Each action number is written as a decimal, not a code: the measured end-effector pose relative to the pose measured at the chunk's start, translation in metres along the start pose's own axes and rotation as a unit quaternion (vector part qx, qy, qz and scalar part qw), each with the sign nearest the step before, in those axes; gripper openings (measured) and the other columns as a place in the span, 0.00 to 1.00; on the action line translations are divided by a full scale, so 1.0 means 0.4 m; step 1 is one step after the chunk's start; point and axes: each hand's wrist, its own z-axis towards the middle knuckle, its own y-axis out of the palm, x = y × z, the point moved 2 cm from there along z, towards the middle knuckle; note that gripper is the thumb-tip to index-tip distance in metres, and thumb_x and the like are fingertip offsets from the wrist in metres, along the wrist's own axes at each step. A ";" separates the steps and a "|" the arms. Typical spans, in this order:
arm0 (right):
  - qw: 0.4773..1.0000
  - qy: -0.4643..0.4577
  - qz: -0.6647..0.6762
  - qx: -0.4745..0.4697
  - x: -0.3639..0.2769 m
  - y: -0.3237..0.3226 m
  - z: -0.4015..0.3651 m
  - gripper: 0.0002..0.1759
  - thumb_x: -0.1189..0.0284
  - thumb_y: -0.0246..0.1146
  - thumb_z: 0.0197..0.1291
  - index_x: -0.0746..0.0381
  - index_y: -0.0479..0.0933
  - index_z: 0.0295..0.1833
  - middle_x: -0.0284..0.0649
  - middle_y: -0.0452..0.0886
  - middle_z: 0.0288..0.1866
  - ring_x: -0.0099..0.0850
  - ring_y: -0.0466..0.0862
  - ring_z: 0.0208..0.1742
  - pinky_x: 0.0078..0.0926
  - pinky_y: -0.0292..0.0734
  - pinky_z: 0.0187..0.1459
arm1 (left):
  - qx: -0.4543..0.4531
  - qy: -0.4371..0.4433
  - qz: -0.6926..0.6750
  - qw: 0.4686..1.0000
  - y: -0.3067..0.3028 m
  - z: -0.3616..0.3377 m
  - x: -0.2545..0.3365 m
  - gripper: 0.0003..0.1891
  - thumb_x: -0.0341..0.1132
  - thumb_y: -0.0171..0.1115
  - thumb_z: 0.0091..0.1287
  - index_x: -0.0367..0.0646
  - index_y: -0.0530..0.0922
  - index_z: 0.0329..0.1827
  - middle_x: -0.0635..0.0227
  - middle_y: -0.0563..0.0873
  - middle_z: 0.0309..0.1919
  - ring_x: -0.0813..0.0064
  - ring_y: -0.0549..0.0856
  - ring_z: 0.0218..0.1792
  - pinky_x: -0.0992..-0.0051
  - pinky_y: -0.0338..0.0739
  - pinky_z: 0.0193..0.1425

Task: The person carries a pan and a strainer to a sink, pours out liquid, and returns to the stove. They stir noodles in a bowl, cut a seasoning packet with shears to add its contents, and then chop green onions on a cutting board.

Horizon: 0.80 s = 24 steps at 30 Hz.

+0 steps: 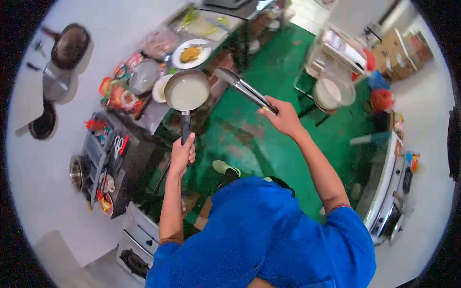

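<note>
Your left hand (182, 154) has its fingers closed round the handle of the pan (187, 90), held over the worktop (152, 119). Your right hand (284, 117) clasps tongs (242, 87) just beside it. A plate (190, 54) and packets (119, 93) crowd behind, and the floor (269, 67) is green.

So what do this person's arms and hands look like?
The left hand and right hand are bare, ungloved; no rings or watch show. A bright blue short-sleeved fabric shirt covers the upper arms, each cuff edged with a thin darker band.

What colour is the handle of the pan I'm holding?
Black: the pan handle, gripped by the left hand, shows best in the head view.
</note>
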 end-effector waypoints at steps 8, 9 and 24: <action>0.975 0.082 -0.143 0.151 0.157 -0.424 -0.479 0.28 0.59 0.69 0.56 0.64 0.77 0.59 0.53 0.84 0.44 0.48 0.85 0.42 0.37 0.78 0.46 | -0.193 0.001 0.080 0.978 0.475 -0.089 -0.024 0.19 0.47 0.62 0.70 0.48 0.65 0.28 0.78 0.68 0.14 0.86 0.67 0.12 0.81 0.59 0.14; 0.967 0.071 -0.178 0.169 0.166 -0.483 -0.530 0.28 0.59 0.70 0.56 0.64 0.77 0.59 0.53 0.84 0.44 0.47 0.85 0.42 0.37 0.78 0.46 | -0.222 -0.003 0.096 0.970 0.548 -0.108 -0.022 0.19 0.47 0.62 0.70 0.48 0.65 0.29 0.78 0.68 0.14 0.86 0.67 0.12 0.81 0.59 0.14; 0.878 0.388 -0.110 0.260 0.345 -1.018 -0.948 0.32 0.57 0.73 0.54 0.67 0.77 0.59 0.46 0.86 0.38 0.29 0.83 0.38 0.28 0.76 0.43 | -0.472 -0.042 0.225 0.851 1.186 -0.196 -0.048 0.16 0.43 0.60 0.72 0.47 0.66 0.30 0.77 0.69 0.13 0.83 0.67 0.11 0.78 0.61 0.13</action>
